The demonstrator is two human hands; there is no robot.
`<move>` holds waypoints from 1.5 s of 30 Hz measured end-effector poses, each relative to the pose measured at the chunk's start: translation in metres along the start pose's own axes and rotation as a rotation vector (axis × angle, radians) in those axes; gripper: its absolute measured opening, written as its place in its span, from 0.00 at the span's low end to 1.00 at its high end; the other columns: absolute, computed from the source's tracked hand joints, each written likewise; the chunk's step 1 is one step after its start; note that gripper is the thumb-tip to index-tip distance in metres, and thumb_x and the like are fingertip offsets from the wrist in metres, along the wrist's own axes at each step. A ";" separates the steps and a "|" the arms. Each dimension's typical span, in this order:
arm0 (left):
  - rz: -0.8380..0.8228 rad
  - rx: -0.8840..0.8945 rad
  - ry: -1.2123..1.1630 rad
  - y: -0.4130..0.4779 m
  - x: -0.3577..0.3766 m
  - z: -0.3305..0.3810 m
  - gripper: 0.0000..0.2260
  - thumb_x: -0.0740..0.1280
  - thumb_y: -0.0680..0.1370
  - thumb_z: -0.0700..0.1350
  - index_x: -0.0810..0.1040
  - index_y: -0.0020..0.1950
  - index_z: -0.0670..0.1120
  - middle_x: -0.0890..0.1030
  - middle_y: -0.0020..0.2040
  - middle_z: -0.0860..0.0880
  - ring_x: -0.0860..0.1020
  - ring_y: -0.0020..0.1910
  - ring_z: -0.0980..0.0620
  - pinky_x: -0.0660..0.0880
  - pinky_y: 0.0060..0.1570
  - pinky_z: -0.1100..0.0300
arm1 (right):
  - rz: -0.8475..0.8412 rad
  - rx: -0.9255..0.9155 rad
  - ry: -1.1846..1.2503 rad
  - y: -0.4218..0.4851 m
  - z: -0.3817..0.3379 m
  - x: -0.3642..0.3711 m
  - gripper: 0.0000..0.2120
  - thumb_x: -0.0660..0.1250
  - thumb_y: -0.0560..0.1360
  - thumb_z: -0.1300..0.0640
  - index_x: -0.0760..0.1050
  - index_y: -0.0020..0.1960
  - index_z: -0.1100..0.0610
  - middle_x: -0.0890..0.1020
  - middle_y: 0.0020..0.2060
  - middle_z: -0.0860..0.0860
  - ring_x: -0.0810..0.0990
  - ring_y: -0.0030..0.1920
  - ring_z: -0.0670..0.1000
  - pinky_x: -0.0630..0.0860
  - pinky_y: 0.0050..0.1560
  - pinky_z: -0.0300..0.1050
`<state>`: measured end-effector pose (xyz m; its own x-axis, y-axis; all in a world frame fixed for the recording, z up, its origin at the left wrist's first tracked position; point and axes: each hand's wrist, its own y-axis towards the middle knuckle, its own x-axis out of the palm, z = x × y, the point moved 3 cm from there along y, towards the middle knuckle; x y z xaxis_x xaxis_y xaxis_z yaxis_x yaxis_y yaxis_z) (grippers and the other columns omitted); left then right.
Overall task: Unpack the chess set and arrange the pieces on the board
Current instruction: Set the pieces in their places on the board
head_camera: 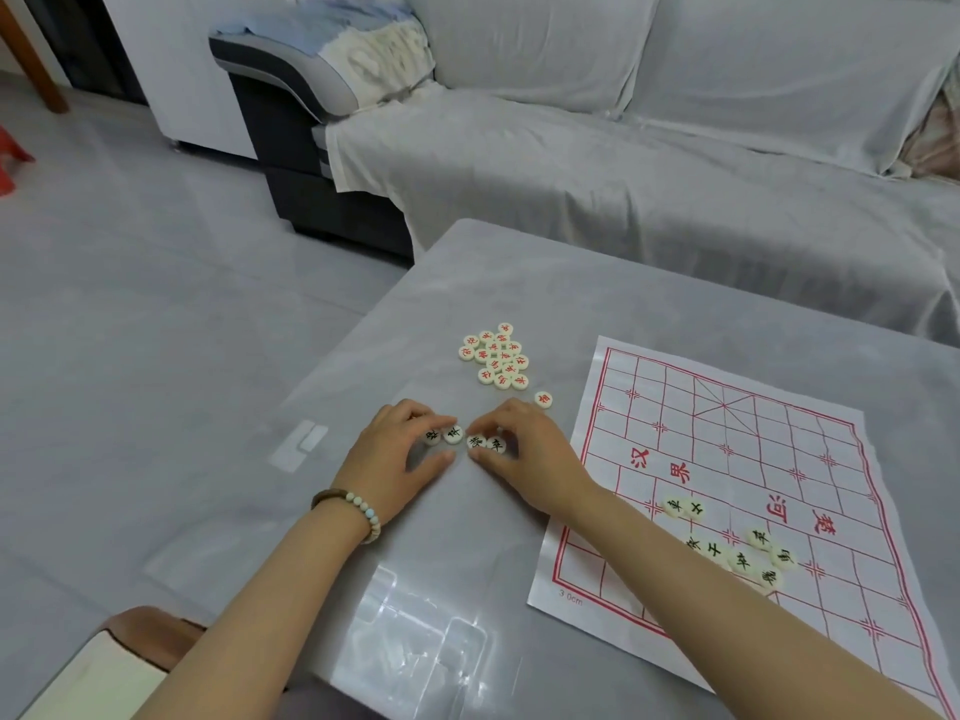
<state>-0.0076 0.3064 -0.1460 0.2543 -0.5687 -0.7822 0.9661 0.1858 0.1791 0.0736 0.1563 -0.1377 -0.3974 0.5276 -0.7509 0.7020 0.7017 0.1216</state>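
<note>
4 pieces held by left hand, right hand.

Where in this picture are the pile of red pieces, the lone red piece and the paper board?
pile of red pieces (497, 358), head view, middle of the heap.
lone red piece (543, 399), head view, its top face.
paper board (748, 449), head view, bare grid squares.

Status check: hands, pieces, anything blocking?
Left hand and right hand each pinch cream black-lettered discs. Red-lined paper board holds several. Red-lettered disc pile off board. Nothing blocking.
</note>
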 end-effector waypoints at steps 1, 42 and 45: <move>-0.013 -0.002 0.001 0.000 -0.001 0.001 0.13 0.67 0.75 0.51 0.77 0.59 0.53 0.72 0.51 0.57 0.69 0.51 0.59 0.65 0.52 0.67 | -0.007 0.002 -0.007 -0.002 0.001 -0.001 0.10 0.68 0.74 0.53 0.79 0.54 0.52 0.77 0.46 0.47 0.72 0.45 0.44 0.67 0.47 0.32; -0.270 0.073 -0.052 -0.018 0.096 0.161 0.14 0.69 0.74 0.50 0.78 0.60 0.50 0.79 0.52 0.52 0.75 0.48 0.57 0.73 0.54 0.66 | 0.361 0.423 -0.004 -0.244 0.109 -0.148 0.08 0.73 0.70 0.57 0.80 0.47 0.47 0.79 0.39 0.43 0.76 0.40 0.42 0.69 0.42 0.26; -0.267 0.084 0.020 -0.019 0.099 0.164 0.15 0.68 0.75 0.51 0.78 0.60 0.50 0.79 0.54 0.51 0.75 0.51 0.55 0.71 0.55 0.65 | 0.342 0.419 0.018 -0.249 0.110 -0.134 0.07 0.72 0.71 0.55 0.81 0.49 0.48 0.78 0.41 0.42 0.76 0.43 0.41 0.68 0.43 0.26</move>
<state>0.0067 0.1155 -0.1292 -0.0098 -0.5724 -0.8199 0.9993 -0.0360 0.0133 0.0170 -0.1421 -0.1391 -0.1122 0.7032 -0.7021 0.9673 0.2391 0.0849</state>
